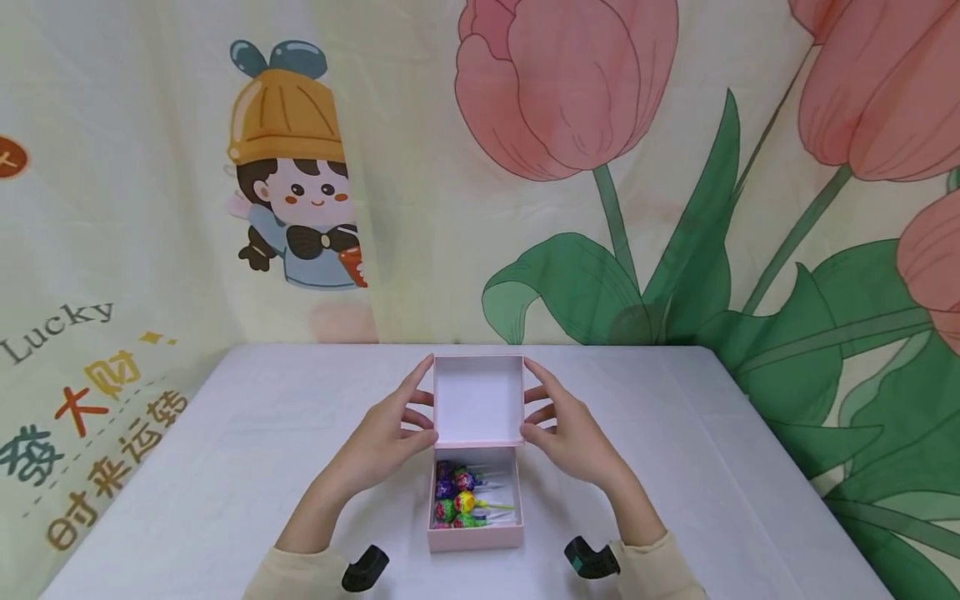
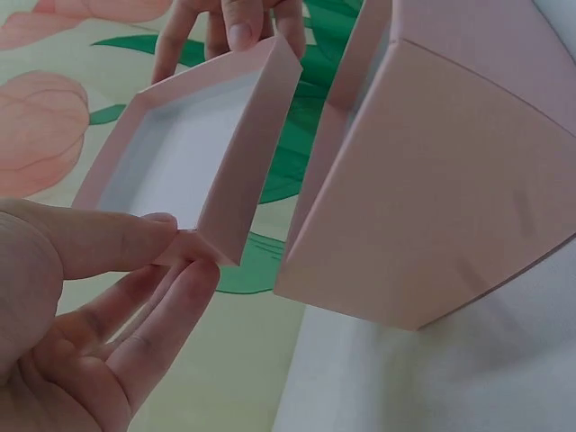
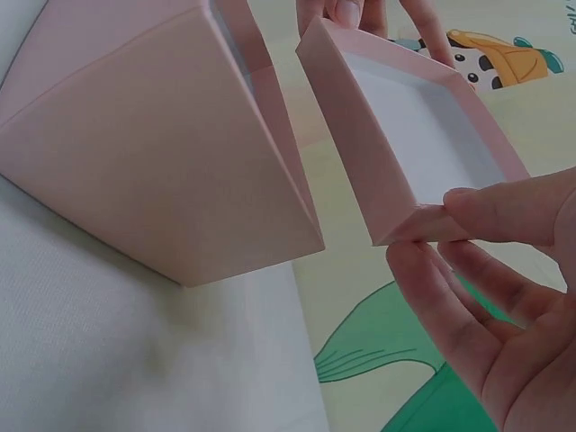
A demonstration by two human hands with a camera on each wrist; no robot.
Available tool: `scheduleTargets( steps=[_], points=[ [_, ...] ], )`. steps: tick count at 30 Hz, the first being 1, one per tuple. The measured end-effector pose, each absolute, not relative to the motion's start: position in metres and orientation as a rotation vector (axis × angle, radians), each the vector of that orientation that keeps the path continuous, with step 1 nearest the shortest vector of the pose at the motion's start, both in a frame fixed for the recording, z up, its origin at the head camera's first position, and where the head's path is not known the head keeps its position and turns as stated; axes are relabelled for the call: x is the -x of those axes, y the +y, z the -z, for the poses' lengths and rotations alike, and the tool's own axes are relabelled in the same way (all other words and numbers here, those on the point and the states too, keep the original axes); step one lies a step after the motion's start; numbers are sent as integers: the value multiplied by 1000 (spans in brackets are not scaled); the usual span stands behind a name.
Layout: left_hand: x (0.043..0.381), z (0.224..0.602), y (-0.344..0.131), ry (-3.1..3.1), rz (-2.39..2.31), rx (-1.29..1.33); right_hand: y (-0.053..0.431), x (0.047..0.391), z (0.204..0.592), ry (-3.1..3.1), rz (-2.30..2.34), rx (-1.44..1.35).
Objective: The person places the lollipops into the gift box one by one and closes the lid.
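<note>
Both hands hold a pink box lid (image 1: pixel 478 400) between them, its white inside facing me. My left hand (image 1: pixel 386 437) pinches the lid's left side between thumb and fingers; my right hand (image 1: pixel 566 429) pinches the right side likewise. In the head view, the lid stands tilted up just beyond the pink box (image 1: pixel 476 540), which sits on the table with several wrapped lollipops (image 1: pixel 465 502) inside. Both wrist views show a gap between lid (image 2: pixel 184 148) and box (image 3: pixel 162 162); the box's contents are hidden there.
A white-covered table (image 1: pixel 637 400) lies under the box. Behind it hangs a curtain (image 1: pixel 420 167) printed with tulips and a cartoon figure. Black wrist devices (image 1: pixel 366 568) show at both cream sleeves (image 1: pixel 660 571).
</note>
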State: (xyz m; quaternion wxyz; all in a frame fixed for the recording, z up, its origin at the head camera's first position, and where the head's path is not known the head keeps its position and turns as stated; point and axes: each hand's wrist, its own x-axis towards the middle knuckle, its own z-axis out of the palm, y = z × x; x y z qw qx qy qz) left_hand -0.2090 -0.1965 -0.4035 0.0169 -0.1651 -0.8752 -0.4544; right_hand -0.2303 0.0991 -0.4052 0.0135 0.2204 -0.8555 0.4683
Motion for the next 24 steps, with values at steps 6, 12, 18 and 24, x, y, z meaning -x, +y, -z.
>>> scheduleTargets(
  steps=[6, 12, 18, 24],
  points=[
    [207, 399, -195, -2710, 1364, 527, 98, 229, 400, -2636, -1480, -679],
    [206, 398, -192, -2686, 1404, 502, 96, 226, 401, -2589, -1603, -639],
    [206, 398, -189, -2666, 1428, 469, 94, 226, 400, -2560, -1643, -612],
    [205, 397, -190, -2649, 1450, 481, 95, 225, 398, -2539, -1680, -621]
  ],
)
